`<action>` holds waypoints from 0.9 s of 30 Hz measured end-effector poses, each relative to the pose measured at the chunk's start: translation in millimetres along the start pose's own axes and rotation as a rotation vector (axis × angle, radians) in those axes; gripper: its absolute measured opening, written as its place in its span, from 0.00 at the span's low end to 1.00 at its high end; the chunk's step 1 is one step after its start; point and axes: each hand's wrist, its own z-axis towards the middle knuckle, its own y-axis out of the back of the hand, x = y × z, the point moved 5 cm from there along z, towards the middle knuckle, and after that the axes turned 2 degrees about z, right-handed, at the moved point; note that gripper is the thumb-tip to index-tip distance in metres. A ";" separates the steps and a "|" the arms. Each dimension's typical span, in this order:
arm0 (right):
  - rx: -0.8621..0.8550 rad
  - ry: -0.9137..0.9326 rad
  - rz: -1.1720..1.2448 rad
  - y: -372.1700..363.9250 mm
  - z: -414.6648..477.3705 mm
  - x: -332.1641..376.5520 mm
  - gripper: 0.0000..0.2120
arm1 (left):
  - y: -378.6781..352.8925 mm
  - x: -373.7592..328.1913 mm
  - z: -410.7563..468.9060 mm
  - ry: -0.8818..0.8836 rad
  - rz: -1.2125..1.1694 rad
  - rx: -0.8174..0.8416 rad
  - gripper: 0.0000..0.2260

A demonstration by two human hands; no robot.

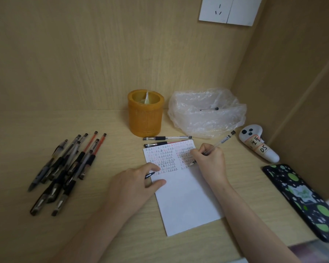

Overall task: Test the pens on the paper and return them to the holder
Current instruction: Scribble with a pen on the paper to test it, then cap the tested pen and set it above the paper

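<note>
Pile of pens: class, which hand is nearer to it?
Left. The left hand sits right of the pile of pens; the right hand writes on the paper, farther right.

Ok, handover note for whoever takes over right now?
Right hand grips a clear-barrelled pen, tip on the white paper sheet. Left hand holds a small black cap, thumb on the sheet.
Done: sheet's top is filled with black and red marks.
Orange cylindrical holder shows no pens; a pile of pens lies to its left, two more pens above the sheet.
Left: cap this pen, return all; which are tested I cannot tell.
</note>
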 end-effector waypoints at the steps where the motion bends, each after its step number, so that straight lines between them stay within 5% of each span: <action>1: -0.024 -0.026 0.050 2.3 1.5 0.0 0.17 | -0.1 -0.2 -0.1 -0.002 0.002 0.005 0.15; 6: -0.064 -0.079 0.385 14.4 5.1 8.3 0.19 | 3.5 -2.8 -1.4 -0.005 -0.045 -0.027 0.14; 12: 0.311 -0.215 0.674 -11.2 1.2 13.5 0.17 | 4.1 -5.8 -1.4 -0.059 -0.398 -0.068 0.18; 16: 0.451 -0.118 0.652 -17.4 -7.3 24.1 0.07 | -2.4 -11.4 1.2 -0.104 -0.467 -0.006 0.26; 20: 0.444 -0.072 0.538 -15.8 -11.4 29.9 0.15 | 1.6 -10.6 3.4 -0.109 -0.544 -0.034 0.27; 27: 0.465 -0.075 0.459 -19.1 -15.5 28.2 0.15 | -2.4 -9.2 3.9 -0.111 -0.541 -0.001 0.27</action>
